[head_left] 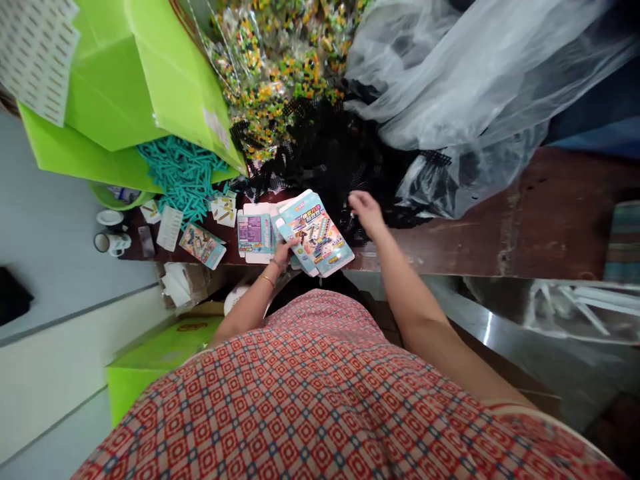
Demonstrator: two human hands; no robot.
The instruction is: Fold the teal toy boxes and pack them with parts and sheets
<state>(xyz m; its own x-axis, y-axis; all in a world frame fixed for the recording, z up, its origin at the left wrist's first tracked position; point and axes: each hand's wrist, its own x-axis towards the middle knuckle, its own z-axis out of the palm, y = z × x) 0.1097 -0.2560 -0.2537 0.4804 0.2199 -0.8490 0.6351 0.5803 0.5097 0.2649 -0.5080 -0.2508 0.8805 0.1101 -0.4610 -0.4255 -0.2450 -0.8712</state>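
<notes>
My left hand (283, 254) grips the lower edge of a light-blue printed toy box (316, 233), held tilted over the front of the brown table (525, 227). My right hand (367, 211) reaches past the box into a heap of black plastic parts (325, 157), its fingers curled at the heap's edge; whether they hold a part is unclear. Flat unfolded boxes (254, 233) lie just left of the held one.
A pile of teal sticks (183, 173) lies beside green cartons (140, 87). Bags of multicoloured bricks (280, 60) sit at the back, a large clear plastic bag (475, 80) to the right. A finished box (203, 245), small cards and a mug (110, 243) are at the left.
</notes>
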